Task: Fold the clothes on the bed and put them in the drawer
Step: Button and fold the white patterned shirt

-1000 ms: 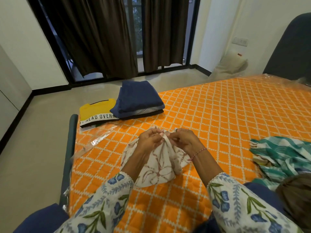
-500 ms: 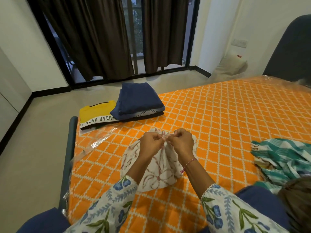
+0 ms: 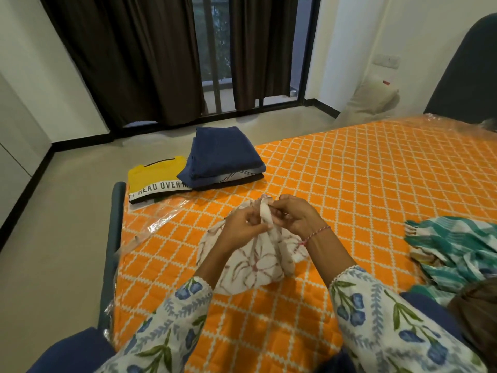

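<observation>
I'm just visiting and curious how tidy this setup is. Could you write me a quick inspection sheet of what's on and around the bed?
Surface: orange patterned bed cover, clear plastic wrap at its edges.
Job's things: white floral garment bunched in front; folded navy clothes and folded yellow shirt at the far corner; unfolded teal striped cloth at right.
Clutter: nothing seen.
Hands: left hand and right hand both pinch a strip of the white floral garment.
Cables: nothing seen.
Surroundings: dark curtains, window, pale floor, a cushion against the wall.
</observation>
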Available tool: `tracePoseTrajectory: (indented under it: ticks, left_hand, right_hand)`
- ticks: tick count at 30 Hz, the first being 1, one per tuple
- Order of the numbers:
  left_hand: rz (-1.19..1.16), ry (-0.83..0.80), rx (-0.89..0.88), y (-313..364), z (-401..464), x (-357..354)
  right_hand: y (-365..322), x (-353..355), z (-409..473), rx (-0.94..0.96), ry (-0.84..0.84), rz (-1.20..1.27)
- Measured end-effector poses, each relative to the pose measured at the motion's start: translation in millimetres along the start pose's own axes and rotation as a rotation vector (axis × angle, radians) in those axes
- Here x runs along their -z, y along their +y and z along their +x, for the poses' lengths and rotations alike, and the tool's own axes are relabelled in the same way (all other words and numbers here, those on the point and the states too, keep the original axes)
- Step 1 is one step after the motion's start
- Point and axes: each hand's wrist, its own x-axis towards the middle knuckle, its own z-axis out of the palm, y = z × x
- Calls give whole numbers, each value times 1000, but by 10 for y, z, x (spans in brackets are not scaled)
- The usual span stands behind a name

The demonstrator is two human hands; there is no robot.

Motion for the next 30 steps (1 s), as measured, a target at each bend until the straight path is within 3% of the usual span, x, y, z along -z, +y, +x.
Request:
tracePoseTrajectory:
  ticks: [2,3,7,12,15,18,23,28,30]
  left_hand:
    - [111,35,6,-91,10,-39]
    - [60,41,23,-95,10,-45]
    - [-450,46,240,-37,46,-26]
    - [-412,120,263,-176,73,-2]
    - [-452,119,284,-245,33,-32]
    - [-474,91,314,-224,-19,-67]
    - [-372,124,282,-278,-67,-23]
    - [-595,135,359,-206,-79,10]
    - [-683,132,331,-131,-91,13]
  right_hand:
    - [-43,-28,34,-18,-9,37]
    - [-70,-39,36,-16,-1,37]
    - [-73,-14,107,196,79,-78]
    - [389,41,25,627,347,-657]
    - [765,37,-96,709,474,-959]
    - [943,56,-20,635,448,-1122]
    - [873,136,45,532,347,-894]
    - [600,289,-63,232,159,-286]
    - [470,293,-115,185,94,-199]
